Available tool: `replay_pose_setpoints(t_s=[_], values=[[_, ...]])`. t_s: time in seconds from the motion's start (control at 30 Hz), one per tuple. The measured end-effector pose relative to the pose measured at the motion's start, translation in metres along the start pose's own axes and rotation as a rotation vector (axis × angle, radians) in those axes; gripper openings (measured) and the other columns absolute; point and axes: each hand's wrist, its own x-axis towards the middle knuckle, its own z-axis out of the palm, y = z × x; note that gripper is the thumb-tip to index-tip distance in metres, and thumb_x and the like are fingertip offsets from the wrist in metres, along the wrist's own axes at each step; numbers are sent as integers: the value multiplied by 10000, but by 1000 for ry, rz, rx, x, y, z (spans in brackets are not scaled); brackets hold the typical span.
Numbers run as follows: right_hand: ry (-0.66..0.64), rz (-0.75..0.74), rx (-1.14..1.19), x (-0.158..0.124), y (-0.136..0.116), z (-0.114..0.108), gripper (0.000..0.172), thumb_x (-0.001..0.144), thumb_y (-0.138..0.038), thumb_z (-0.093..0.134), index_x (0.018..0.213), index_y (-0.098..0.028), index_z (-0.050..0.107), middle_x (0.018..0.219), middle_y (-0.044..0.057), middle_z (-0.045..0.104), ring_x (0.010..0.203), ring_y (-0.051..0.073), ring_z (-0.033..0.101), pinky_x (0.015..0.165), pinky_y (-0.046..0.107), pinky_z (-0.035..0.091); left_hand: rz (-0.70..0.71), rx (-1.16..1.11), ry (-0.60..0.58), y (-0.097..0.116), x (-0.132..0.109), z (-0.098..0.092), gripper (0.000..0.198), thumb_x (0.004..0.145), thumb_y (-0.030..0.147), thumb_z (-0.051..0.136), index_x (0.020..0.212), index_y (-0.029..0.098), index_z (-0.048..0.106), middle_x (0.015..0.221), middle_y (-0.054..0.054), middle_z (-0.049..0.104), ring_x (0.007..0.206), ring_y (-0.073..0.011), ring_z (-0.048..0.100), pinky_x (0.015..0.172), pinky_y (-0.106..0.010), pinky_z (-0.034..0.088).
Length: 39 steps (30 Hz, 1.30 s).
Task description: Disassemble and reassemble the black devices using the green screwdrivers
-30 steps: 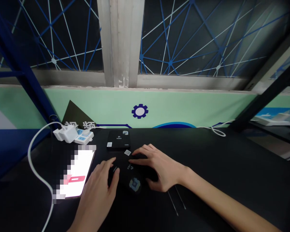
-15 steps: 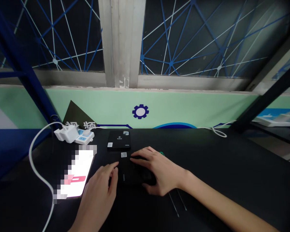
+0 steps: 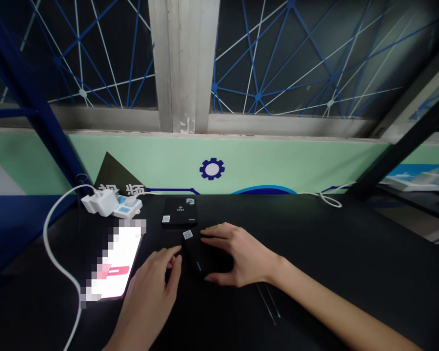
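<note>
A black set-top box (image 3: pixel 194 253), with a small white label at its far left corner, lies turned at an angle on the black table. My right hand (image 3: pixel 237 253) spans it from the right, fingertips on the far side and thumb at the near edge, covering much of its top. Close to its left edge rests my left hand (image 3: pixel 155 273), fingers loosely bent, thumb and index apart, holding nothing. Two thin metal shafts (image 3: pixel 268 303) stick out beneath my right wrist; their other ends are hidden. Behind is a second black set-top box (image 3: pixel 180 210), lying flat.
A phone (image 3: pixel 122 263) with a bright screen lies left of my left hand. Near the wall stand a white power strip (image 3: pixel 126 208) and a plugged-in charger (image 3: pixel 101 202), its white cable (image 3: pixel 54 258) curving down the left. A thin white cord (image 3: pixel 331 200) lies at the back right.
My right hand has turned the nearer set-top box, swinging its near end to the right. The green bit beside my right hand is now hidden. My left hand has barely moved.
</note>
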Motion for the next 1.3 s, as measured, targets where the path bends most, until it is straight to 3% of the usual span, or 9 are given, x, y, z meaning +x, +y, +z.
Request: replay_pose_setpoints(t_s=[0.1, 0.33, 0.53, 0.77, 0.93, 1.13, 1.3], values=[[45, 32, -27, 1, -2, 6, 695, 714, -599, 768, 1200, -103, 725, 1319, 188, 668, 1175, 336, 644, 1019, 450, 487, 1, 8, 10, 0, 0, 0, 453, 1007, 438, 345, 1252, 223, 660, 1103, -80, 729, 1000, -254, 700, 873, -399, 566], [78, -8, -59, 2, -5, 11, 649, 668, -437, 764, 1236, -133, 683, 1277, 168, 657, 1129, 319, 631, 1021, 456, 441, -17, 11, -13, 1, 2, -1, 453, 1006, 434, 337, 1256, 228, 653, 1124, -83, 717, 1009, -255, 693, 899, -409, 551], [95, 21, -57, 3, -6, 15, 663, 719, -592, 735, 1217, -160, 664, 1235, 154, 650, 1099, 329, 608, 1007, 480, 427, -7, 13, -5, 0, 1, 1, 457, 1007, 441, 333, 1251, 217, 647, 1121, -92, 715, 1009, -258, 688, 911, -418, 545], [57, -21, -27, 2, -5, 11, 630, 642, -306, 673, 1255, -169, 622, 1326, 166, 592, 1183, 335, 565, 1079, 494, 369, -7, 0, -29, -5, 3, 0, 447, 1001, 449, 352, 1233, 222, 660, 1077, -84, 719, 973, -253, 694, 883, -410, 557], [44, -39, 22, 2, 1, 4, 614, 602, -229, 618, 1213, -181, 627, 1345, 157, 597, 1184, 335, 576, 1092, 526, 354, -5, -10, -55, -2, 3, -1, 460, 1011, 454, 334, 1242, 212, 650, 1065, -85, 709, 965, -250, 688, 897, -415, 550], [69, 10, -13, 12, 11, 2, 511, 849, -126, 486, 1351, -163, 571, 1382, 139, 622, 1283, 271, 557, 1113, 515, 378, -37, -14, -51, 6, 2, -4, 489, 1015, 457, 303, 1256, 197, 640, 1081, -92, 700, 998, -251, 676, 903, -418, 539], [-33, 25, -143, 33, 24, 4, 616, 861, -55, 427, 1473, -114, 474, 1531, 162, 483, 1420, 271, 452, 1179, 532, 333, -18, 13, -46, 3, 3, -3, 462, 1007, 438, 325, 1215, 207, 666, 1086, -93, 709, 956, -249, 691, 896, -419, 546]])
